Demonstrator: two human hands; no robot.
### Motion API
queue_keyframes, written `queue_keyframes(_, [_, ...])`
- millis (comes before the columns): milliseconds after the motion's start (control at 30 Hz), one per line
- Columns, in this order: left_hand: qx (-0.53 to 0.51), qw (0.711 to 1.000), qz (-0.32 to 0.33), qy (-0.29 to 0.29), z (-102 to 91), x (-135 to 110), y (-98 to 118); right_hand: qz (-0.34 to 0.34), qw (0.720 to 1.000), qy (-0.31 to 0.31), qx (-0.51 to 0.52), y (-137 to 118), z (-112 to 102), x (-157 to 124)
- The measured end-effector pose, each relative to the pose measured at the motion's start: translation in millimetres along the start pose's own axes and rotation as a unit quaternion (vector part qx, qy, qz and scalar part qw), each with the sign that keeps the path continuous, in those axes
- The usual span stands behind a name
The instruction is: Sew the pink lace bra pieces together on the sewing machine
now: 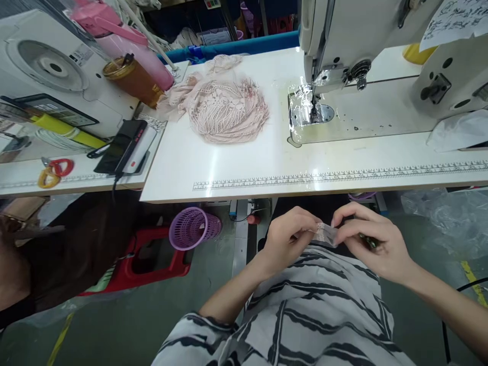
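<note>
Both hands meet over my lap, below the table's front edge. My left hand (292, 239) and my right hand (368, 244) pinch the two ends of a small pale pink lace piece (326, 234) between their fingertips. My right hand also seems to hold a small dark tool against its palm; I cannot make it out. A heap of pink lace pieces (224, 109) lies on the white table (244, 168), left of the sewing machine (362, 46) and its needle plate (316, 113).
A printed ruler strip (343, 176) runs along the table's front edge. On the left stand a phone (124, 147), a brown cup (131, 79), a pink bottle (125, 43), scissors handles (53, 172). A purple basket (192, 227) and red stool (152, 259) sit on the floor.
</note>
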State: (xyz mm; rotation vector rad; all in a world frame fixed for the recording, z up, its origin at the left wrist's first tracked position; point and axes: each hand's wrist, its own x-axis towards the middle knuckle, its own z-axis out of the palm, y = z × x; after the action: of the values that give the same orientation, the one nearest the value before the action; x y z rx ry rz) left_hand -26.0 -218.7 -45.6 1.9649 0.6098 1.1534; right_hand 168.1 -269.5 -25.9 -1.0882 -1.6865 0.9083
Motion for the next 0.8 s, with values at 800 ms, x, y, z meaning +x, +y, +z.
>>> queue_keyframes(800, [-0.052, 0.997, -0.056, 0.004, 3.5, -5.6, -2.6, -0.098, 0.989, -0.023, -0.111, -4.5, 2.8, 18.6])
